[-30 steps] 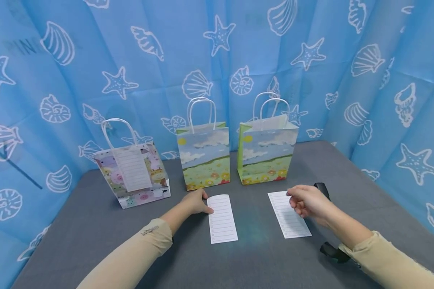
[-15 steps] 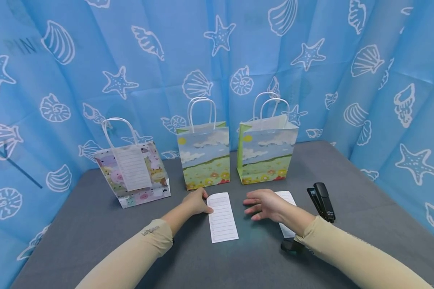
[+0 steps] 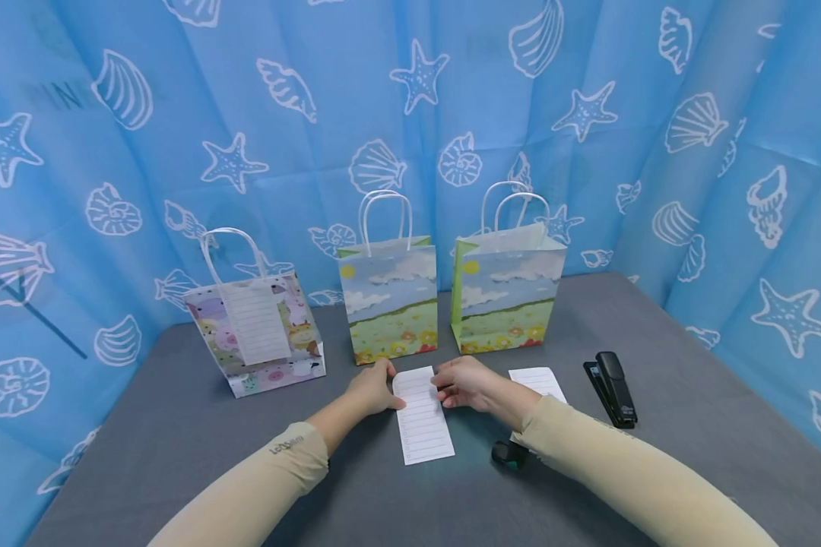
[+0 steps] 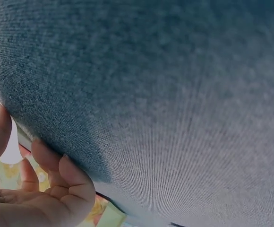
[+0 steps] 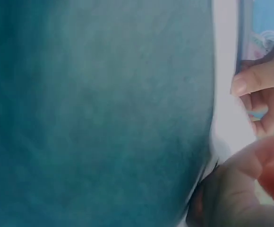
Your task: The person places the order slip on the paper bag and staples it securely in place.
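A white lined paper slip (image 3: 426, 431) lies on the grey tabletop between both hands. My left hand (image 3: 372, 387) pinches its upper left edge, thumb over the paper. At the upper right edge, my right hand (image 3: 470, 384) grips it with curled fingers. The right wrist view has the white slip (image 5: 229, 113) running between the two hands, the left thumb pressing on top. Only the left hand (image 4: 47, 189) and a bit of paper show at the lower left of the left wrist view. A second lined slip (image 3: 537, 380) is partly hidden beneath the right forearm.
Two meadow-print paper bags, one middle (image 3: 391, 308) and one right (image 3: 509, 300), stand behind the hands. An animal-print bag (image 3: 301, 323) with a lined slip (image 3: 256, 327) on its front leans at left. A black stapler (image 3: 613, 389) lies at right.
My right hand has moved left from the second slip to the right edge of the middle slip, uncovering the stapler. My left hand has stayed at the middle slip's left edge.
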A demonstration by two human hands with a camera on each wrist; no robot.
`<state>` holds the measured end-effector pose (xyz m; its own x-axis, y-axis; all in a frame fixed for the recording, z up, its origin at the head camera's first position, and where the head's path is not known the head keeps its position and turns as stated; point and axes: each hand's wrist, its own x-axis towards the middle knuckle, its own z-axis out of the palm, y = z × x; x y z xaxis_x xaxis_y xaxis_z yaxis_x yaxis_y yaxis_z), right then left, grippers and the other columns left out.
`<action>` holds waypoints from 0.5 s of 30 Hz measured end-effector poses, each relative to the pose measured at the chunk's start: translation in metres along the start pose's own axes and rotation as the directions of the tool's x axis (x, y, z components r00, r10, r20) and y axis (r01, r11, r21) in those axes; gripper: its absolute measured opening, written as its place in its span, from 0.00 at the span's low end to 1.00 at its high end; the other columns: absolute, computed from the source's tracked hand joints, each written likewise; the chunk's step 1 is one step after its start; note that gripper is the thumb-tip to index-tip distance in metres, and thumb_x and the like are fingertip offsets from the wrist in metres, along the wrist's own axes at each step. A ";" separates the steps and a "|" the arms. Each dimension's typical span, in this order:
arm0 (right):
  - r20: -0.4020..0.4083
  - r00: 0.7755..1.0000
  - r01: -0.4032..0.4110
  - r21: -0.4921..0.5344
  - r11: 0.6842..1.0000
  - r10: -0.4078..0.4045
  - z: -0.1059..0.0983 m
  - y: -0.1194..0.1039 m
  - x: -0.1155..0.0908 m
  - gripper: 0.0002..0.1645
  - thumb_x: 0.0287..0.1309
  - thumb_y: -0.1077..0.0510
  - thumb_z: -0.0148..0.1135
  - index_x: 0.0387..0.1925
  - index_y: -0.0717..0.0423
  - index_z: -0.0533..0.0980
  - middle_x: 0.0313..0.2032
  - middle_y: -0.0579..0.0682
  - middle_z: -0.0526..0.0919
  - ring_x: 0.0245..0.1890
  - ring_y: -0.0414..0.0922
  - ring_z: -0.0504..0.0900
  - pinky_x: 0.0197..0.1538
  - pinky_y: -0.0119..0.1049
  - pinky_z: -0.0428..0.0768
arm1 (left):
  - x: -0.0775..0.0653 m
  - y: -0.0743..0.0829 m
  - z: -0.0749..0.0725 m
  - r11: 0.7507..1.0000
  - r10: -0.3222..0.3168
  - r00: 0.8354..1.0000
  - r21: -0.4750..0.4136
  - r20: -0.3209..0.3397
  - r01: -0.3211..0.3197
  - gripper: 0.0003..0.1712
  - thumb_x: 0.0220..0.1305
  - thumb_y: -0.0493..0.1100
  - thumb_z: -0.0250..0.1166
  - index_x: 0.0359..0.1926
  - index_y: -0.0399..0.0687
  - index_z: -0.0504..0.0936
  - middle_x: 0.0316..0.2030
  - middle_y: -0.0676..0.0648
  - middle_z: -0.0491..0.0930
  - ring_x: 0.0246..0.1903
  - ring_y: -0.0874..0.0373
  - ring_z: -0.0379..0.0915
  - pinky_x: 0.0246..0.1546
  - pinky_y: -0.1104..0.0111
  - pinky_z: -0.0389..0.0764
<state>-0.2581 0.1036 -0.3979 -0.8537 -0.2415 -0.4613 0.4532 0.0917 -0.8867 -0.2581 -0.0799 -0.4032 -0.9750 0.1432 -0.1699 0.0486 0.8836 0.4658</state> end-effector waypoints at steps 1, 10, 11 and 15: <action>-0.011 1.000 -0.005 -0.032 0.999 0.005 0.001 0.000 0.002 0.28 0.65 0.70 0.53 0.64 0.74 0.59 0.31 0.55 0.73 0.18 0.39 0.71 0.22 0.27 0.73 | 0.000 0.000 0.000 1.000 0.005 1.000 -0.001 -0.005 -0.005 0.25 0.48 0.43 0.79 0.39 0.47 0.69 0.35 0.42 0.77 0.34 0.49 0.72 0.39 0.58 0.71; -0.077 0.997 -0.020 -0.200 0.979 0.005 0.008 -0.001 0.009 0.09 0.64 0.69 0.57 0.45 0.67 0.73 0.18 0.51 0.72 0.15 0.39 0.69 0.19 0.28 0.70 | -0.003 -0.003 0.000 0.993 -0.036 0.999 -0.109 0.024 0.039 0.29 0.55 0.46 0.75 0.51 0.42 0.70 0.45 0.39 0.76 0.43 0.46 0.74 0.44 0.55 0.73; -0.078 0.997 -0.019 -0.203 0.979 0.003 0.009 -0.002 0.009 0.07 0.64 0.69 0.57 0.44 0.67 0.74 0.17 0.51 0.72 0.15 0.39 0.69 0.19 0.29 0.71 | -0.003 -0.004 -0.001 0.991 -0.030 0.999 -0.131 0.026 0.033 0.27 0.57 0.46 0.74 0.50 0.42 0.70 0.43 0.40 0.77 0.41 0.46 0.74 0.42 0.55 0.74; -0.064 0.997 0.017 -0.216 0.976 -0.031 0.009 -0.010 0.005 0.08 0.65 0.68 0.57 0.44 0.66 0.74 0.17 0.51 0.72 0.15 0.39 0.69 0.19 0.29 0.71 | -0.003 -0.010 -0.009 0.953 0.017 1.000 -0.303 0.010 -0.013 0.12 0.63 0.42 0.67 0.38 0.40 0.73 0.33 0.44 0.75 0.31 0.51 0.71 0.31 0.61 0.72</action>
<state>-0.2645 0.0933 -0.3906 -0.8821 -0.1821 -0.4344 0.3727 0.2941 -0.8801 -0.2577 -0.0931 -0.3993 -0.9717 0.1627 -0.1710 -0.0069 0.7047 0.7095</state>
